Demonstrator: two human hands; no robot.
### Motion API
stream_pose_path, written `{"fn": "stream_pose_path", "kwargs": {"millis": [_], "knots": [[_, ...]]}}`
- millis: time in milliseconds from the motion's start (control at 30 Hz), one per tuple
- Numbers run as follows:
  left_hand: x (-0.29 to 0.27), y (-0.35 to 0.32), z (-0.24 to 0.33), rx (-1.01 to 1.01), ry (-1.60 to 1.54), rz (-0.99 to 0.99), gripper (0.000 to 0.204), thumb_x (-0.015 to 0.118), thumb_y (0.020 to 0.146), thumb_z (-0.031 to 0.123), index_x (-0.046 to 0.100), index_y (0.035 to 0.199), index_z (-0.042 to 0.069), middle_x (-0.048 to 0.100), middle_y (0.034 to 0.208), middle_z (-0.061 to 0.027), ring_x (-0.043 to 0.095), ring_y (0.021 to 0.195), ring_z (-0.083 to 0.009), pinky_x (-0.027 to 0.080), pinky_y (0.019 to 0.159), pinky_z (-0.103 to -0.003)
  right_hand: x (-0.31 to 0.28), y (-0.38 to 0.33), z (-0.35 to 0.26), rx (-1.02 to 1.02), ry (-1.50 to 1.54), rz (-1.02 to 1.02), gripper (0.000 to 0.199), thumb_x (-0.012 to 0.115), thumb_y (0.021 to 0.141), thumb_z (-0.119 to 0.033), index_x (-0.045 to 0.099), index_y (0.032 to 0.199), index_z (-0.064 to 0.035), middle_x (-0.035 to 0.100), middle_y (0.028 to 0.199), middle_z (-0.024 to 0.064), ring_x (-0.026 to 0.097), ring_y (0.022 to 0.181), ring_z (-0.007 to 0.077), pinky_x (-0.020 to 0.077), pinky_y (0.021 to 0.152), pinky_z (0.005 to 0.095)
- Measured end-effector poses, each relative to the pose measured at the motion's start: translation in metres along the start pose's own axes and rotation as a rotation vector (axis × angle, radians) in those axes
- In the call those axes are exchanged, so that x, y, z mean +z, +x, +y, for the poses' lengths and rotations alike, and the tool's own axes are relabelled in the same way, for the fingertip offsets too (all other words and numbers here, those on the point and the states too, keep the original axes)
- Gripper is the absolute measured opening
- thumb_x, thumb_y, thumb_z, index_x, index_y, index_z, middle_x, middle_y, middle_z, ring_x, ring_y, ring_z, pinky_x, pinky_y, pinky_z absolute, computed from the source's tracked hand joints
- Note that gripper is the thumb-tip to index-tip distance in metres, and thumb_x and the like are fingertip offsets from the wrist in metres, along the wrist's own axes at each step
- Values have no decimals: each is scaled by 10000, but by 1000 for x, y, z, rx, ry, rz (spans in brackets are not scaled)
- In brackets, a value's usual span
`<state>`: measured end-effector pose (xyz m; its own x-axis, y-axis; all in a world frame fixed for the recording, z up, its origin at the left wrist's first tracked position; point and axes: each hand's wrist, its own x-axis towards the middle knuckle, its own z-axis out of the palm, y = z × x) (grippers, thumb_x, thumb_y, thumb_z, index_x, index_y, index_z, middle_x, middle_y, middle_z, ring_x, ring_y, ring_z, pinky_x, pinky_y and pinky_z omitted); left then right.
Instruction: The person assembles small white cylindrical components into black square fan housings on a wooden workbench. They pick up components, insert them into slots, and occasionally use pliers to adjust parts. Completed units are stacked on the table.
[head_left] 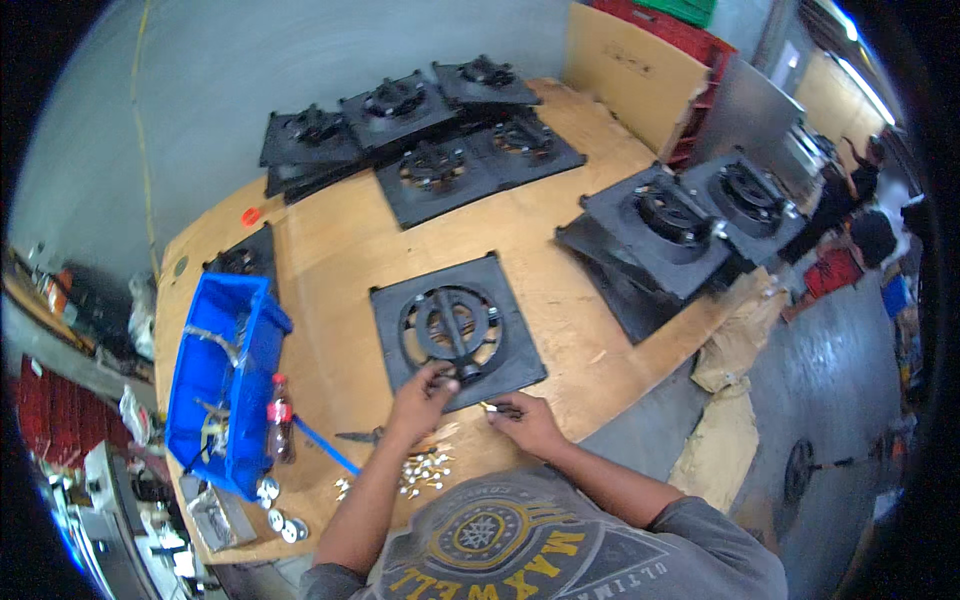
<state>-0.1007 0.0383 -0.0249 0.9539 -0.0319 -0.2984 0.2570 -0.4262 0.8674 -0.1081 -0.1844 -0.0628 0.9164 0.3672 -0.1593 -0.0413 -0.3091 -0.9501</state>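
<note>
A: Resting near the front edge of the wooden table (330,250), the square black plate with the round burner ring (455,328) lies flat just ahead of the person. The left hand (420,398) touches its near edge by the ring's stem, fingers curled narrow on a small part there; what they pinch is too small to tell.

B: And the right hand (525,418)?

A: It lies just beside the plate's near corner, fingertips pinched on a small pale fastener (490,406).

B: How does the plate likely handle?

A: It looks like stiff, heavy metal, not fragile. Taking it by two opposite edges seems best; the ring's spokes look less secure. The loose metal fasteners (425,470) by the left forearm look light and prone to roll.

B: Any packages or labels?

A: A blue plastic bin (262,330) stands at the left, a red-capped bottle with a red label (279,418) beside it. A round red sticker (250,215) sits farther back, and flat brown cardboard (630,75) leans at the far end.
</note>
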Motion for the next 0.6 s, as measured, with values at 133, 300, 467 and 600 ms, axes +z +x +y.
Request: {"fn": "stream_pose_path", "kwargs": {"millis": [133, 300, 467, 600], "knots": [[6, 35, 7, 209, 164, -94, 519, 600, 947, 330, 489, 1369, 50, 570, 1324, -197, 513, 1267, -295, 387, 1055, -381, 9, 7, 23, 0, -145, 82, 364, 658, 853, -202, 635, 1171, -26, 702, 1057, 124, 666, 912, 210, 528, 840, 358], [30, 68, -25, 290, 15, -32, 278, 632, 903, 164, 636, 1117, -12, 670, 1038, -131, 611, 946, -217, 468, 864, -349, 16, 30, 24, -97, 7, 116, 289, 664, 876, -178, 605, 1116, -29, 696, 956, 121, 683, 878, 206, 532, 784, 345], [66, 70, 11, 290, -105, 116, 195, 650, 889, 118, 631, 1025, -22, 631, 916, -73, 551, 832, -149, 466, 762, -302, 10, 49, 34, -88, 37, 305, 280, 678, 873, -191, 620, 1091, -24, 708, 912, 123, 691, 870, 206, 537, 768, 335], [74, 88, 21, 237, -154, 121, 235, 653, 888, 130, 614, 1065, -20, 630, 937, -90, 558, 843, -154, 467, 748, -294, -18, 56, 22, -67, 90, 272, 281, 673, 876, -200, 624, 1091, -26, 711, 929, 136, 693, 883, 217, 529, 790, 336]]}}
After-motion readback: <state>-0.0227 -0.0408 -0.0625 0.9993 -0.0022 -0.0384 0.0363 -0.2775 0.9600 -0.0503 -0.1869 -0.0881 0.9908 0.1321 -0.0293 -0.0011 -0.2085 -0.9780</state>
